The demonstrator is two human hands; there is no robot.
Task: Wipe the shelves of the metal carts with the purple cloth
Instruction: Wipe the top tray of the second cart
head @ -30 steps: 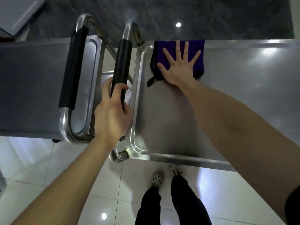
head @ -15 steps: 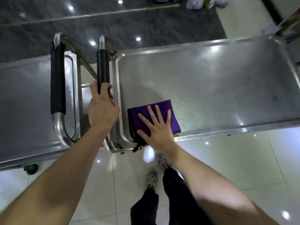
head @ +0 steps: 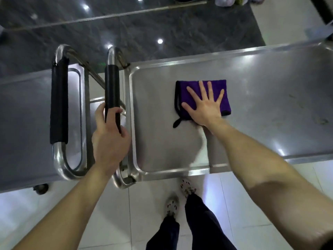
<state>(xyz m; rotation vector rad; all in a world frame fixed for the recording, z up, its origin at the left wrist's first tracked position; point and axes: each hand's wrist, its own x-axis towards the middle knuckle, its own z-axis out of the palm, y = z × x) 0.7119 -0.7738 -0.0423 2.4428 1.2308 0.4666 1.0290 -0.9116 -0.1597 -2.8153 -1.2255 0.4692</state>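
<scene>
A folded purple cloth (head: 187,92) with a black edge and loop lies on the top shelf of the right metal cart (head: 261,98). My right hand (head: 205,107) presses flat on it, fingers spread, in the left-middle part of the shelf. My left hand (head: 110,139) is wrapped around the black-padded handle (head: 112,85) of that cart. A second metal cart (head: 23,112) stands to the left, its own black-padded handle (head: 59,103) facing the first.
The two carts stand handle to handle with a narrow gap between them. My feet (head: 178,197) are on white floor tiles just below the right cart's near rim. Dark stone flooring lies beyond the carts. A caster (head: 40,188) shows under the left cart.
My right hand has slid the cloth from the shelf's near left corner up and to the right, toward the middle. Before that it swept from the far edge down. My left hand stays on the handle.
</scene>
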